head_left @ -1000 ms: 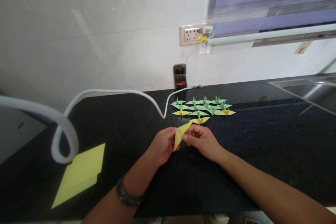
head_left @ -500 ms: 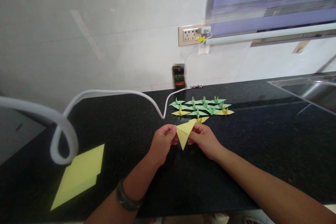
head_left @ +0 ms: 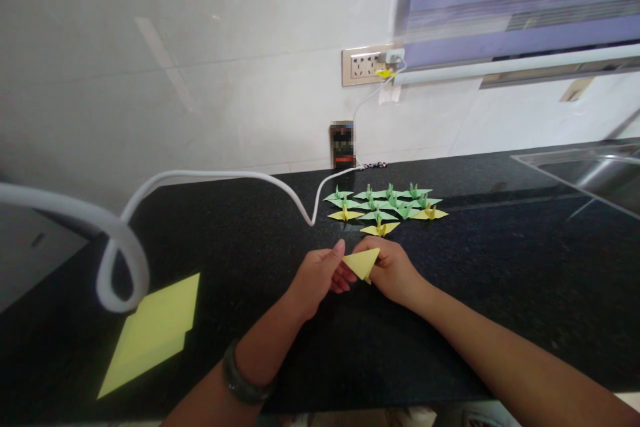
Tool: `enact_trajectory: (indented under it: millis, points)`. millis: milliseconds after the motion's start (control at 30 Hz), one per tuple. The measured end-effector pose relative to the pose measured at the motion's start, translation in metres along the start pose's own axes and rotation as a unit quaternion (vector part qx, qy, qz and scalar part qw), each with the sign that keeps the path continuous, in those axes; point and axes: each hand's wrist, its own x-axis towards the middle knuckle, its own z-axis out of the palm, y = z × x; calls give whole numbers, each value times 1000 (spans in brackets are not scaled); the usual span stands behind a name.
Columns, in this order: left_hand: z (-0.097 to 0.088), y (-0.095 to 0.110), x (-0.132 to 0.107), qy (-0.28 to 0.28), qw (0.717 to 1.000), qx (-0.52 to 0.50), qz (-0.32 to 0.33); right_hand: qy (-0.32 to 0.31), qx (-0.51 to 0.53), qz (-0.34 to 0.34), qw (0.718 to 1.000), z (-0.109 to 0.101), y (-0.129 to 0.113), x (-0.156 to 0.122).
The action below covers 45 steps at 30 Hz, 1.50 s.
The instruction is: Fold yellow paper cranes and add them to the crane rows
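You hold the folded yellow paper triangle (head_left: 363, 262) just above the black speckled counter (head_left: 500, 267), between your 2 hands. Your right hand (head_left: 393, 270) is curled closed on its right side. Your left hand (head_left: 320, 273) is half open, thumb raised, fingertips against its left corner. Green and yellow paper cranes (head_left: 385, 208) sit just beyond.

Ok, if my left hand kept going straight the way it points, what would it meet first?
The folded yellow paper: the left hand seems to touch it with its fingertips, and the right hand holds it on the far side. Depth is hard to judge.
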Motion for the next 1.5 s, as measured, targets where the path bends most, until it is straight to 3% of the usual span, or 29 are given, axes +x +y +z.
enact_trajectory:
  millis: [133,300,467,600,733,1067,1267,1500]
  points:
    - [0,1,-1,-31,999,-28,-31,-10,-71,-50,996,-2,-2,0]
    - [-1,1,-3,-53,996,-60,-43,26,-66,-13,997,0,0,-2]
    - [-4,-1,-2,-55,996,-71,-21,22,48,63,997,5,5,-2]
    - [-5,-2,0,-2,998,-60,21,26,192,145,970,4,3,3]
    - [-5,-1,1,43,997,-6,57,34,241,195,950,2,-1,6]
    - [-5,-2,-2,-14,990,91,108,72,321,204,922,0,-2,6]
    - [-6,-4,-4,-29,977,150,150,52,321,188,927,0,-4,5]
    - [-4,-4,-6,-38,971,178,156,32,284,191,939,-2,-5,3]
